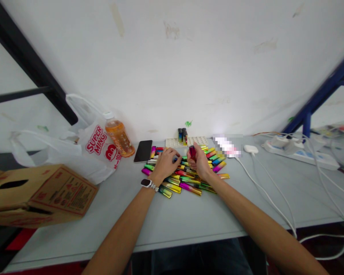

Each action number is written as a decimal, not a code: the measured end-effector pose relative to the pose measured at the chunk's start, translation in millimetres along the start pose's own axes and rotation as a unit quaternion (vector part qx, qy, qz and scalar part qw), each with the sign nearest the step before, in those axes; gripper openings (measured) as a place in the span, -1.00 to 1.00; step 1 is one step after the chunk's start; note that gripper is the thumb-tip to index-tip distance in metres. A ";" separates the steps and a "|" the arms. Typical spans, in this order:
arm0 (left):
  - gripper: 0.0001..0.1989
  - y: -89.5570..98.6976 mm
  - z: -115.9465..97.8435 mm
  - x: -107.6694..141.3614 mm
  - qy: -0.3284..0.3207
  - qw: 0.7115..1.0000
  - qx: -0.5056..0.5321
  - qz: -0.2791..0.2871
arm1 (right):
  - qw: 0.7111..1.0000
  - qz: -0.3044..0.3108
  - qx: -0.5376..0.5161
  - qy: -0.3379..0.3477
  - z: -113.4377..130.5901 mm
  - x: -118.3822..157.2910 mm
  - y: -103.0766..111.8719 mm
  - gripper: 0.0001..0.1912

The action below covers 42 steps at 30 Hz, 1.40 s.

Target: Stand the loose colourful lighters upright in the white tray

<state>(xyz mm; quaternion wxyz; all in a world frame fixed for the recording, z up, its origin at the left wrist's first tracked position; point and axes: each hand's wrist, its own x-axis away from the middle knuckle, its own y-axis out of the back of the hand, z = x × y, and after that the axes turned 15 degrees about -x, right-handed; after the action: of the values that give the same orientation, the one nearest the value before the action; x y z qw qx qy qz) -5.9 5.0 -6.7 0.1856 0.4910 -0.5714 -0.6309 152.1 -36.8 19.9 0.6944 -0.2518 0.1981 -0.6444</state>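
Note:
A loose pile of shiny, multicoloured lighters [190, 188] covers the middle of the table. My right hand [202, 162] is closed around a dark red lighter [192, 151], held upright above the pile. Over the pile's left part, my left hand [166, 162] is bent down, its thumb and fingers closed about a dark lighter end [175, 158] that is mostly hidden. Just behind both hands lies a white tray [199, 141] with rows of holes. Several lighters [182, 135] stand upright in it, close together near its middle.
Left of the pile are a black phone [143, 151], a bottle of orange drink [119, 135], a white plastic bag [88, 152] and a cardboard box [46, 194]. To the right, a white charger [250, 149], a power strip [304, 152] and loose white cables [260, 193] lie along the table.

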 end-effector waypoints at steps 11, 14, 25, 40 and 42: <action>-0.85 0.7 -1.4 0.5 0.006 1.000 -0.008 0.002 | 0.998 -0.049 0.021 0.039 -5.8 -5.6 5.2 -0.49; -0.86 0.3 -0.2 0.3 0.001 1.000 -0.010 0.001 | 0.999 0.002 -0.020 0.028 -5.0 -7.6 5.1 -0.44; -0.75 7.3 1.5 3.8 0.082 0.986 -0.140 0.023 | 0.949 0.035 0.226 0.216 14.9 -19.9 16.2 -0.63; -0.67 1.0 6.9 -0.1 0.011 0.999 0.043 -0.014 | 0.697 0.087 0.643 0.305 42.8 -105.1 8.3 -0.88; -0.64 5.6 7.6 -0.4 0.016 0.999 0.027 -0.018 | 0.662 0.081 0.682 0.300 42.0 -109.7 8.7 -0.86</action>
<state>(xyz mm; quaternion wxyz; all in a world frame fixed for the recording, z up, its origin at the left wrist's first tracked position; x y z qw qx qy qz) -13.9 7.9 -2.6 0.1701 0.5162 -0.5760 -0.6106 174.2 76.7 42.5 0.6241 0.5163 -0.0801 -0.5809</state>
